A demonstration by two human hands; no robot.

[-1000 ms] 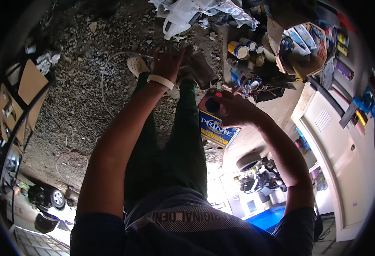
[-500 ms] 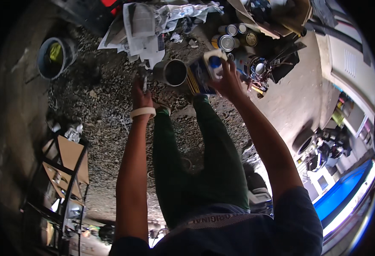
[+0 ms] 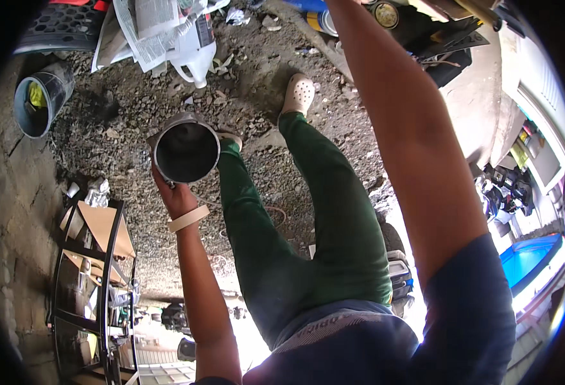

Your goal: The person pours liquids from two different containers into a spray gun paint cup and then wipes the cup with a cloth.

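Observation:
My left hand (image 3: 178, 197) is closed around the lower side of a grey cylindrical container (image 3: 192, 118), held up over the gravel with its round mouth facing me. Its inside is dark and I cannot make out any contents. A cream band circles my left wrist. My right arm (image 3: 401, 115) stretches up and forward past the top edge, so the hand itself is out of sight. Close to where that arm leaves the picture are a blue object (image 3: 305, 5), cut off by the edge, and a can with a yellow and blue label (image 3: 326, 23).
Newspaper sheets (image 3: 157, 22) and a white plastic jug (image 3: 197, 63) lie ahead. A grey bucket (image 3: 50, 83) with something yellow inside stands at left, below a black perforated crate (image 3: 61, 25). A black metal rack (image 3: 106, 269) is at lower left. An open can (image 3: 385, 14) sits at upper right.
The grey container has come off the ground into my left hand, nearer to me. My right arm has reached farther forward, its hand leaving view with the blue-and-white jug it held. The view has shifted.

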